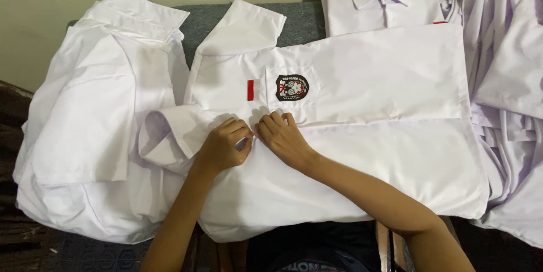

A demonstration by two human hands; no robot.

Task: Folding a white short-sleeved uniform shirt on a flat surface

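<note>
A white short-sleeved shirt lies spread sideways before me, collar to the left. Its chest pocket carries a dark shield-shaped badge, with a small red patch beside it. My left hand and my right hand meet at the shirt's front edge just below the pocket, fingertips pinching the cloth close together. What lies between the fingers is too small to make out.
A heap of white shirts lies at the left. A folded white shirt sits at the back, and more white shirts pile up at the right. A grey-blue surface shows beneath, against a pale wall.
</note>
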